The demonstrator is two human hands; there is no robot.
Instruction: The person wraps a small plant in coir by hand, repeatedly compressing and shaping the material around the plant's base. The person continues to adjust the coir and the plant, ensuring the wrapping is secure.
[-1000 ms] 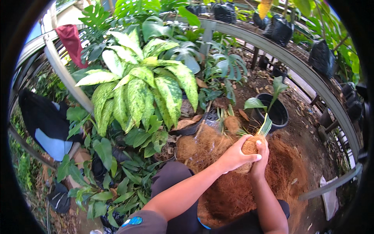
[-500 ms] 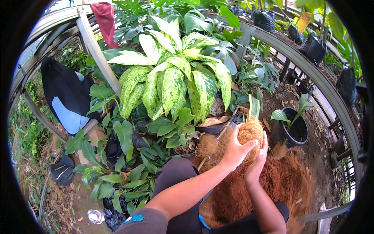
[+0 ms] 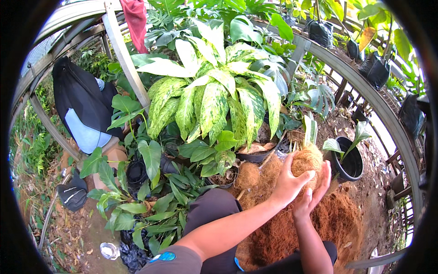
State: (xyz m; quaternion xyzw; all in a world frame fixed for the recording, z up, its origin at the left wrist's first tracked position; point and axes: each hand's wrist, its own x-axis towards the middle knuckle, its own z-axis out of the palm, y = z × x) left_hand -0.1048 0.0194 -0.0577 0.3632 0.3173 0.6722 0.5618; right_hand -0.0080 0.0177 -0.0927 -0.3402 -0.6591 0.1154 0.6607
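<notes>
Between my two hands is a rounded ball of tan coconut fibre [image 3: 308,160], with a pale-striped green leaf [image 3: 310,130] standing up from its top. My left hand [image 3: 288,183] curves round the ball's left and near side, thumb laid across the front. Cupped against the right and lower side is my right hand [image 3: 315,194], its fingers pointing up along the ball. Below them spreads a heap of loose reddish-brown coconut fibre [image 3: 335,217]. A smaller fibre ball [image 3: 248,176] lies to the left of my hands.
A black pot [image 3: 350,160] with a small plant stands just right of my hands. Ahead grows a large variegated plant [image 3: 214,86]. Leafy plants [image 3: 155,214] crowd my left knee. A curved metal rail [image 3: 365,75] runs along the right; a dark jacket [image 3: 82,100] hangs at left.
The view has shifted slightly, moving most of the scene rightward. My right hand's fingers have spread and shifted on the ball, while my left hand keeps its hold.
</notes>
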